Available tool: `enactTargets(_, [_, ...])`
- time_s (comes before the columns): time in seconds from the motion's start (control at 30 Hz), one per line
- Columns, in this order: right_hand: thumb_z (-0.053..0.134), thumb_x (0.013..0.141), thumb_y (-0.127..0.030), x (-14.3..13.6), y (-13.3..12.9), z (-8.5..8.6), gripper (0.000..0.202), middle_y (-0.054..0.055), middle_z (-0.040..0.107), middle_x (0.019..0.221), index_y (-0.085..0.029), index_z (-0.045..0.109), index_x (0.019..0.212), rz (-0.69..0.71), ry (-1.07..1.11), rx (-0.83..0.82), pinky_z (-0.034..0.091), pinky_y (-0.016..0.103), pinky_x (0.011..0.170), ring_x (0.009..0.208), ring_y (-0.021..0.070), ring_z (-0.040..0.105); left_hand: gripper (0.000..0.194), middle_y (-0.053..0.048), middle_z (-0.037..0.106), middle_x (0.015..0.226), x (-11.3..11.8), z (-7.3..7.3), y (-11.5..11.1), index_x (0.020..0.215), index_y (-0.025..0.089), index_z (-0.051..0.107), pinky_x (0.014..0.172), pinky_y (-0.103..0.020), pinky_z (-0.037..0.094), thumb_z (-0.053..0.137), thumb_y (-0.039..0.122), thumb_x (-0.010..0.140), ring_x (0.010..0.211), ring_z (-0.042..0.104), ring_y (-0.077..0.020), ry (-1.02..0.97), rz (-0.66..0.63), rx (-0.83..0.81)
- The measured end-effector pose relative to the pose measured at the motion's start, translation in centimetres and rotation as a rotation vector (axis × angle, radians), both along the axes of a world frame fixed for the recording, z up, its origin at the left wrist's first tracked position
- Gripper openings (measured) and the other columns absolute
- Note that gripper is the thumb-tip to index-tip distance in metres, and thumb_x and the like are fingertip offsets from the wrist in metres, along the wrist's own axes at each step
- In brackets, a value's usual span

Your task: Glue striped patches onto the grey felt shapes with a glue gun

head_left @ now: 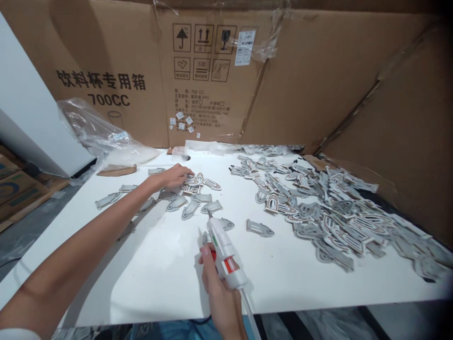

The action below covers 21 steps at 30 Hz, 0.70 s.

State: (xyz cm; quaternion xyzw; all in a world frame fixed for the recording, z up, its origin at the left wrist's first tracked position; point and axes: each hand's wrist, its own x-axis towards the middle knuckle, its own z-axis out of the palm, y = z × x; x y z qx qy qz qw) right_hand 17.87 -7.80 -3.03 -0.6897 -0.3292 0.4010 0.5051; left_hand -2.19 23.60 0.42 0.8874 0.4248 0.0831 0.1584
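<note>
My left hand (175, 175) reaches far across the table, its fingers stretched out to a small cluster of patterned flat pieces (193, 188). The fingertips touch or hover just over the cluster's edge; I cannot tell which. My right hand (221, 297) is wrapped round a white hot glue gun (223, 245) with a red trigger, a glue stick sticking out of its back. The gun's nozzle points away from me, close to several loose grey arch-shaped pieces (191, 209). One more grey piece (260, 228) lies apart to the right.
A big heap of the same pieces (339, 222) covers the right side of the white table (159, 278). Cardboard walls (212, 71) stand behind and at the right. A clear plastic bag (102, 137) lies at the back left, beside a brown strip (116, 171).
</note>
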Motion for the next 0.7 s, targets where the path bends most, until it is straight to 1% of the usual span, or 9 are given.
enactTargets(0.17, [0.076, 0.084, -0.084, -0.3, 0.0, 0.4, 0.068, 0.006, 0.071, 0.08, -0.018, 0.077, 0.103, -0.018, 0.0, 0.023, 0.05, 0.032, 0.058, 0.069, 0.0227, 0.063, 0.043, -0.015, 0.074, 0.13, -1.5, 0.4, -0.9, 0.131, 0.019, 0.078, 0.113, -0.047, 0.044, 0.059, 0.028, 0.093, 0.121, 0.06, -0.0333, 0.005, 0.031, 0.066])
enactTargets(0.23, [0.078, 0.084, -0.082, -0.3, 0.0, 0.9, 0.066, 0.006, 0.071, 0.08, -0.018, 0.077, 0.101, -0.015, 0.021, 0.038, 0.051, 0.032, 0.059, 0.07, 0.0231, 0.064, 0.039, -0.015, 0.074, 0.121, -2.2, 0.8, -1.3, 0.126, 0.019, 0.079, 0.107, -0.045, 0.048, 0.065, 0.032, 0.092, 0.116, 0.062, -0.0329, -0.009, 0.065, 0.105])
enactTargets(0.3, [0.079, 0.084, -0.081, -0.3, 0.0, 1.3, 0.065, 0.007, 0.073, 0.084, -0.018, 0.077, 0.1, -0.01, 0.042, 0.037, 0.053, 0.032, 0.064, 0.074, 0.0237, 0.066, 0.03, -0.013, 0.075, 0.109, -2.9, 1.3, -2.0, 0.116, 0.018, 0.08, 0.097, -0.041, 0.05, 0.069, 0.032, 0.092, 0.107, 0.065, -0.0306, -0.027, 0.11, 0.147])
enactTargets(0.4, [0.08, 0.086, -0.078, -0.1, 0.1, 1.7, 0.061, 0.006, 0.074, 0.089, -0.019, 0.078, 0.1, 0.003, 0.103, 0.034, 0.055, 0.031, 0.071, 0.077, 0.0211, 0.066, 0.016, -0.01, 0.075, 0.101, -3.6, 2.4, -4.3, 0.103, 0.018, 0.077, 0.084, -0.036, 0.049, 0.067, 0.025, 0.094, 0.093, 0.067, -0.0255, -0.061, 0.197, 0.227])
enactTargets(0.47, [0.078, 0.089, -0.076, 0.0, 0.3, 1.9, 0.059, 0.004, 0.072, 0.085, -0.019, 0.078, 0.102, 0.04, 0.156, 0.071, 0.05, 0.029, 0.062, 0.064, 0.0156, 0.057, 0.013, -0.009, 0.075, 0.104, -3.3, 2.9, -7.0, 0.105, 0.019, 0.075, 0.081, -0.034, 0.049, 0.065, 0.022, 0.098, 0.091, 0.067, -0.0227, -0.117, 0.199, 0.339])
enactTargets(0.5, [0.076, 0.092, -0.075, 0.1, 0.4, 1.9, 0.058, 0.003, 0.07, 0.083, -0.018, 0.077, 0.103, 0.063, 0.182, 0.103, 0.045, 0.028, 0.056, 0.058, 0.0126, 0.049, 0.012, -0.008, 0.075, 0.103, -2.9, 3.0, -8.8, 0.107, 0.019, 0.074, 0.078, -0.033, 0.049, 0.064, 0.021, 0.1, 0.09, 0.068, -0.0214, -0.173, 0.146, 0.446])
enactTargets(0.57, [0.073, 0.096, -0.072, 0.2, 0.7, 1.9, 0.057, 0.002, 0.068, 0.081, -0.017, 0.077, 0.109, 0.094, 0.23, 0.176, 0.035, 0.027, 0.049, 0.051, 0.0088, 0.035, 0.011, -0.006, 0.075, 0.098, -1.8, 2.9, -12.6, 0.11, 0.02, 0.072, 0.074, -0.03, 0.051, 0.062, 0.019, 0.104, 0.088, 0.069, -0.0192, -0.27, -0.091, 0.661])
enactTargets(0.63, [0.072, 0.098, -0.069, 0.2, 1.0, 1.8, 0.057, 0.003, 0.07, 0.085, -0.017, 0.075, 0.121, 0.1, 0.269, 0.228, 0.032, 0.027, 0.048, 0.049, 0.0077, 0.032, 0.013, -0.004, 0.073, 0.088, -0.5, 2.4, -16.4, 0.116, 0.019, 0.069, 0.064, -0.029, 0.049, 0.064, 0.017, 0.105, 0.077, 0.067, -0.018, -0.31, -0.308, 0.82])
enactTargets(0.7, [0.073, 0.099, -0.067, 0.3, 1.1, 1.5, 0.059, 0.002, 0.07, 0.081, -0.017, 0.074, 0.132, 0.114, 0.259, 0.242, 0.032, 0.028, 0.049, 0.05, 0.0089, 0.035, 0.016, -0.004, 0.072, 0.083, 0.6, 1.8, -19.4, 0.119, 0.018, 0.068, 0.058, -0.03, 0.048, 0.064, 0.014, 0.104, 0.071, 0.066, -0.0187, -0.319, -0.466, 0.876])
